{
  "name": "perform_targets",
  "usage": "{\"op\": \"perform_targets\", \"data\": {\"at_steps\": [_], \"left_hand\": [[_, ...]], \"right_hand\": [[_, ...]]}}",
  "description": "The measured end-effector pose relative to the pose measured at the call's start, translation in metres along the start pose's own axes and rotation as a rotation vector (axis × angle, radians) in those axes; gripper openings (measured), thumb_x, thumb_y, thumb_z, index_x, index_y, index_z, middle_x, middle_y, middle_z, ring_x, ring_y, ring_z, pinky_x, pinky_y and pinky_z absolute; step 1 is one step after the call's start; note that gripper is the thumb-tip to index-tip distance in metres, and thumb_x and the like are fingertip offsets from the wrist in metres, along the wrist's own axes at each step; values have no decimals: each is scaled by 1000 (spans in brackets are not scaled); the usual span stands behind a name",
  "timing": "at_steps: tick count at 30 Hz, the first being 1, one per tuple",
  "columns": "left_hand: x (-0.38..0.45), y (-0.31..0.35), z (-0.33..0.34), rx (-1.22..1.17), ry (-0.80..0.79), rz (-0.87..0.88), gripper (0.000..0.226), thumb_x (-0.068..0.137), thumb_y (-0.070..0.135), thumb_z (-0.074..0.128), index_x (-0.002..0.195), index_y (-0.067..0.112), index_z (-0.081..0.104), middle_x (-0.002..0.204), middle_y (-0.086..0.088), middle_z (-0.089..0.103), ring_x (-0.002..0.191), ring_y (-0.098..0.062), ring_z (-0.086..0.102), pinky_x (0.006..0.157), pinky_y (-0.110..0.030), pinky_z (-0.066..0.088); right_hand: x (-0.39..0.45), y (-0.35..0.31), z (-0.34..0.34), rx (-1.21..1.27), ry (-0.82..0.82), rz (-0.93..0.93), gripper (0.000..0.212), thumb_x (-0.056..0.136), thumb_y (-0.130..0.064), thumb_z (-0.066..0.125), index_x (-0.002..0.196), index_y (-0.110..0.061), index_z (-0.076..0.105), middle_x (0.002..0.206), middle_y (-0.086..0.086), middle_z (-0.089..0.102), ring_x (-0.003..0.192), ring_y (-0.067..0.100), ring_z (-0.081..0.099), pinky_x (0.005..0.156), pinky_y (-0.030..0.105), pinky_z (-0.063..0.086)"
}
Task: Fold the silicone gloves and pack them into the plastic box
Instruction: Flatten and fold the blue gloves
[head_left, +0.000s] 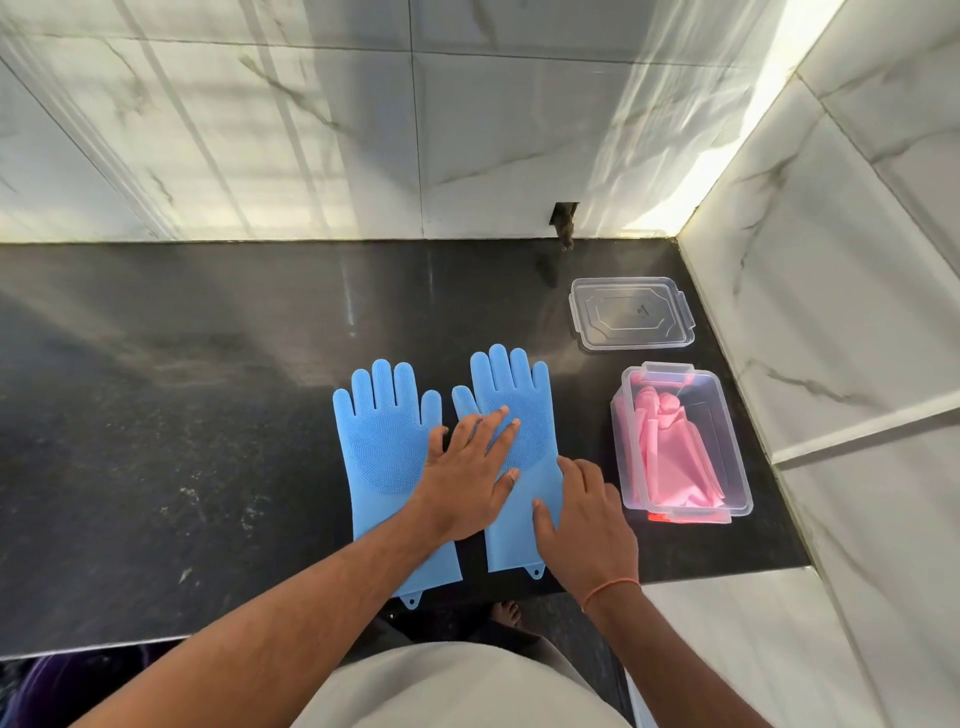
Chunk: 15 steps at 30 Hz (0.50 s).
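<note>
Two blue silicone gloves lie flat, palms up, side by side on the black counter (208, 395). The left glove (382, 441) is partly covered by my left forearm. My left hand (467, 475) presses flat on the palm of the right glove (519, 395), fingers spread. My right hand (587, 525) rests on the same glove's cuff at its right edge, fingers straight. To the right stands the clear plastic box (727, 421), open, with folded pink gloves (670, 452) inside.
The box's clear lid (631, 312) lies on the counter behind the box. Marble wall tiles bound the counter at the back and right. The counter's front edge runs just below the glove cuffs.
</note>
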<state>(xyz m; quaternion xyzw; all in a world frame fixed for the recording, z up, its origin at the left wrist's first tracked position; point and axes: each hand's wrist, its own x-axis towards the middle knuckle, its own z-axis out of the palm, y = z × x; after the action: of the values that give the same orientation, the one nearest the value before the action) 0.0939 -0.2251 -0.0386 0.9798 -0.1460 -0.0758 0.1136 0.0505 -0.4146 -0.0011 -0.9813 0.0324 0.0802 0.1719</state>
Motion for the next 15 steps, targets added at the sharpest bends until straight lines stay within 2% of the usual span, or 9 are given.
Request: {"op": "perform_targets", "data": {"at_steps": [2,5,10,15], "left_hand": [[-1,4,1,-5,71,42,68,107,55,32,169,27,32,172,4,34,152,-25,37,116,-51,30],[3,12,0,-38,150,69,66,104,52,41,166,30,33,160,5,43,139,-24,46,106,-48,38],[31,31,-15,-93,159,83,64,104,49,50,163,32,35,153,3,50,132,-24,52,106,-48,45],[75,50,-40,-165,181,-58,55,104,43,56,156,24,52,142,-1,65,123,-24,62,103,-47,52]], "right_hand": [[-8,1,-1,-1,-6,2,60,102,-58,55,152,-25,45,145,-7,52,121,17,58,94,33,61],[-16,5,-3,-10,-43,34,62,103,-61,51,155,-27,42,143,-8,52,121,15,58,95,30,60],[-18,18,-4,42,-127,131,69,103,-58,56,159,-25,37,151,-3,50,134,19,55,106,40,57],[-17,32,-5,116,-175,192,68,102,-56,58,159,-24,38,156,-2,50,142,22,53,115,45,52]]}}
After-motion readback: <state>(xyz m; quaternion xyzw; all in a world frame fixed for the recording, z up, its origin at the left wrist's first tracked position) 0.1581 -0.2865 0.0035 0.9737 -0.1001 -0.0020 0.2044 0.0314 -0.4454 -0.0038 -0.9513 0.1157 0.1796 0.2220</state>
